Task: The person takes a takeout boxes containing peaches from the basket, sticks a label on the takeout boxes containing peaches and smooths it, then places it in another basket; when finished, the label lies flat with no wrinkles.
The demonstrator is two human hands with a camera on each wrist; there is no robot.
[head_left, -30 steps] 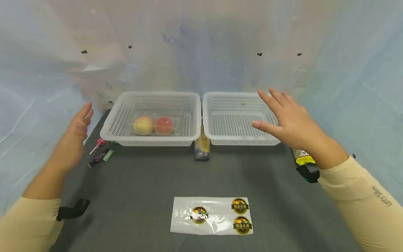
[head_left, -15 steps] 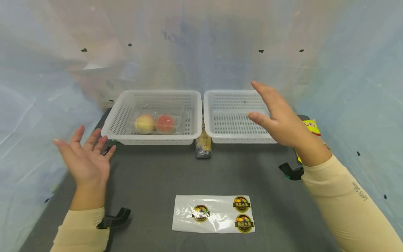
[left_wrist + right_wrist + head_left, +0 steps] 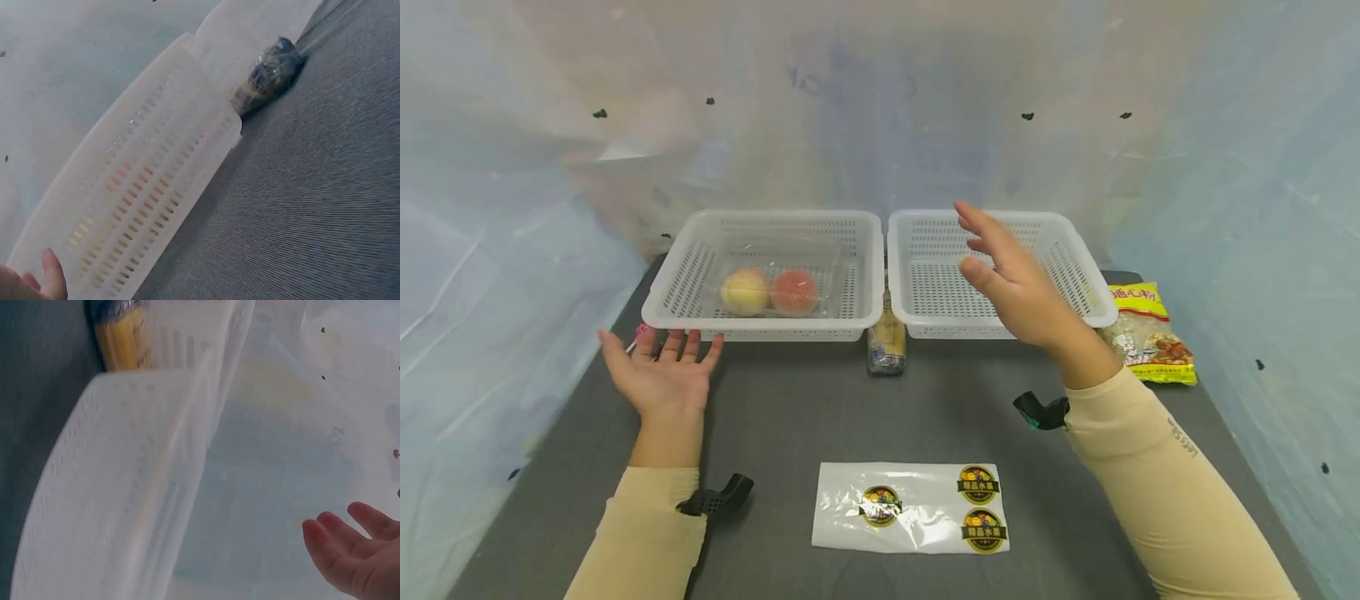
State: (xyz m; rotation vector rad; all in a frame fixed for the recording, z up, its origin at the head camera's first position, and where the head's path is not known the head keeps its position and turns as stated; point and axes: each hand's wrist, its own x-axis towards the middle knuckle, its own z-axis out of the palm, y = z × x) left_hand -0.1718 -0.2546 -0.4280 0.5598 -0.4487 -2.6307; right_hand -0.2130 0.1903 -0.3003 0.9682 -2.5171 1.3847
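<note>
My left hand [image 3: 658,371] lies palm up with fingers spread on the grey table, just before the front left corner of the left white basket [image 3: 688,312]. That basket holds a clear pack with two peaches [image 3: 769,291]. My right hand [image 3: 1007,279] hovers open above the right white basket [image 3: 1078,287], which has nothing in it. A small yellow wrapped snack [image 3: 886,343] lies in the gap between the baskets, also seen in the left wrist view as the snack [image 3: 267,76]. Both hands hold nothing.
A clear plastic bag with three round fruit labels [image 3: 910,508] lies flat at the table's front. A yellow snack packet [image 3: 1146,329] lies right of the right basket. A lollipop [image 3: 638,335] peeks out by my left fingers. Translucent sheeting surrounds the table.
My left hand turned palm up and came down and inward to the table before the left basket. My right hand moved left across the right basket, uncovering the yellow packet.
</note>
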